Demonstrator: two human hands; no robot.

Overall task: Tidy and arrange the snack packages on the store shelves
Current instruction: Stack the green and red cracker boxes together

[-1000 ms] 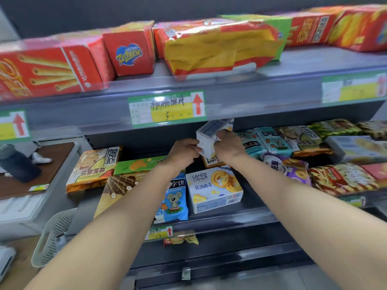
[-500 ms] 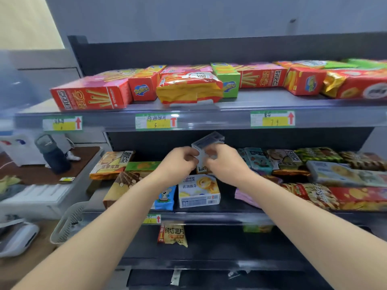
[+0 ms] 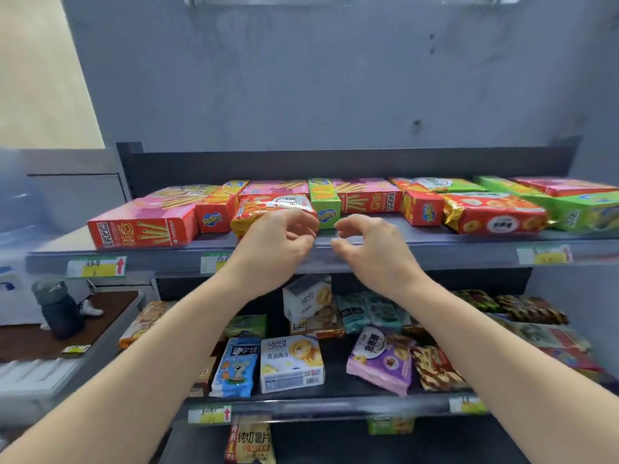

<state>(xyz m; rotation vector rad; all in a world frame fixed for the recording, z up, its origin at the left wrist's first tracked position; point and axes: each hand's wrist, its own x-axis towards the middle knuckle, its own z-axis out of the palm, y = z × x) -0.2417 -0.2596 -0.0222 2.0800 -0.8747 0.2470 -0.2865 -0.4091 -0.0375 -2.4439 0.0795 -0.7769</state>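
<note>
My left hand (image 3: 274, 244) and my right hand (image 3: 370, 244) hover side by side at the front edge of the top shelf (image 3: 435, 244), fingers loosely curled, holding nothing. Just behind my left hand lies a yellow-and-red snack bag (image 3: 264, 204). A white cookie box (image 3: 306, 298) leans upright on other packs at the back of the middle shelf (image 3: 335, 405), below my hands. In front of it a second white Landy Castle box (image 3: 291, 363) lies flat. Red stick-biscuit boxes (image 3: 144, 226) and green boxes (image 3: 323, 202) fill the top shelf.
A blue koala pack (image 3: 236, 368) and a purple bag (image 3: 380, 361) lie on the middle shelf among several other packs. A chips bag (image 3: 251, 442) sits on the lowest level. To the left stands a dark bottle (image 3: 58, 309) on a brown counter (image 3: 40, 339).
Both hands let go of the white cookie box, which now stands at the back of the middle shelf, and rose to the top shelf's front edge. The camera tilted upward.
</note>
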